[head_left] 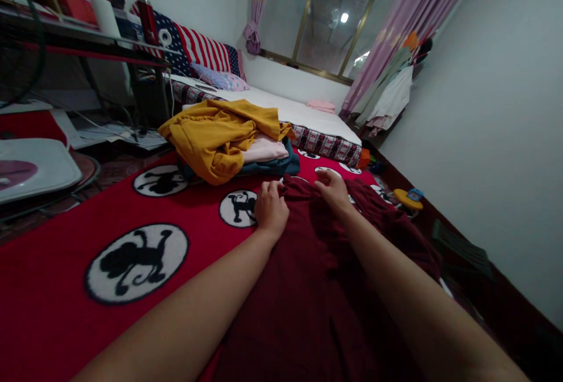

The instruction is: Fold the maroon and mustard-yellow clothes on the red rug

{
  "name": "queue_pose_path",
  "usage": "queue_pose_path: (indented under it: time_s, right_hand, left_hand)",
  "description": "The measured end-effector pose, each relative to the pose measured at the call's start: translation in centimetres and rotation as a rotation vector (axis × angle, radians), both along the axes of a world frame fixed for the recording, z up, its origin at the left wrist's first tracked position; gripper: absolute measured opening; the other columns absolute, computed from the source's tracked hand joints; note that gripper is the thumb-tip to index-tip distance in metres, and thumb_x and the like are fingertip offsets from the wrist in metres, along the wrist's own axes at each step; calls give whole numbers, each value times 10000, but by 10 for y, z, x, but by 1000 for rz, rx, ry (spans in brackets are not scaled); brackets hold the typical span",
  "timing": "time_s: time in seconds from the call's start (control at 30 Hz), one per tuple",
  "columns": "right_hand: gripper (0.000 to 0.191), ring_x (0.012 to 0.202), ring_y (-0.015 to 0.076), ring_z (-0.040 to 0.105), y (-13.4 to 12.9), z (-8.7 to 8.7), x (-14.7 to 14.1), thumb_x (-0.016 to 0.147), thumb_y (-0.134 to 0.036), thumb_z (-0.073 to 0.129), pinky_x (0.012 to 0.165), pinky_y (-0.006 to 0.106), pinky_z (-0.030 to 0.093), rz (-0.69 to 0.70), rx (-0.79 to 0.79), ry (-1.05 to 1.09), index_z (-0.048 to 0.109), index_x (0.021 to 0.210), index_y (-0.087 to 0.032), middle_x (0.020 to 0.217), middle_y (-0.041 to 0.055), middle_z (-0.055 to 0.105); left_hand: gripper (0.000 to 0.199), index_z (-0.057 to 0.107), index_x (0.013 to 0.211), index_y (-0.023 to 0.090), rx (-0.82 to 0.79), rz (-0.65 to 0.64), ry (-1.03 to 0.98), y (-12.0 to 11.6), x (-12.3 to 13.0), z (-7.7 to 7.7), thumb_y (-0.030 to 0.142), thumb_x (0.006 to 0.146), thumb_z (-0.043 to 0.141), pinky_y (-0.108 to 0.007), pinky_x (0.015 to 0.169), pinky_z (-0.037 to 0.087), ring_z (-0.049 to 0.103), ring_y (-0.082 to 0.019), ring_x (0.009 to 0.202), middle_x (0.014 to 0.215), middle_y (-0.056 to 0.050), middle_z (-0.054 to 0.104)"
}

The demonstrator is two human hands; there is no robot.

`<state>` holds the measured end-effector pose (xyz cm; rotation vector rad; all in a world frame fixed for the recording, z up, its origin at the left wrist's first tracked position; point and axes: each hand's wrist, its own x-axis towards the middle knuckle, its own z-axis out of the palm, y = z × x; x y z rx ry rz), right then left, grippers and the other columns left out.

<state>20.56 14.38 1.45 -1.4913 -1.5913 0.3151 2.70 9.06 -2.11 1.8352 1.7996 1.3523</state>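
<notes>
A dark maroon garment (pixel 303 288) lies spread out in front of me, its right part bunched up; I cannot tell exactly what kind it is. At its far left corner, my left hand (pixel 271 210) is closed, with the fingers curled on the cloth edge. My right hand (pixel 335 192) is over the far end of the garment, fingers loosely bent and apart, with a shadow on the cloth below it. Beyond my left hand sits a pile of clothes: a mustard-yellow garment (pixel 215 138) on top, pale pink cloth (pixel 266 149) and a dark teal piece (pixel 277 166) underneath.
Everything lies on a red blanket (pixel 57 276) with round black-and-white monkey patches. Behind is a white-topped bed (pixel 272 106) below a window. A cluttered desk (pixel 101 47) and a white chair (pixel 39 165) are left. A yellow stool (pixel 407 199) stands right, by the wall.
</notes>
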Motion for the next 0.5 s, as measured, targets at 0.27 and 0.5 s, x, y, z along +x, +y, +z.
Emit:
queue_pose_path:
  time_s: [0.27,0.5]
  right_hand:
    - [200,965,228,652,-112,-4,42,750,-226,587,929,385,485,-51,84,-194,701,911,-190,984,77,716]
    - [170,987,221,641,-176,-32,26,796,-204,579,930,385,487,136,120,-189,688,926,-218,1010,72,697]
  left_hand:
    - [250,693,793,246,185,-262,181,-10,3,5,70,806,516,-374,954,412,527,-221,1067,1016,-25,654]
    - [325,664,1169,207,91,-575,392,-5,11,-2,212,914,463,-295,1074,369,517,-177,1234,1308,-46,607]
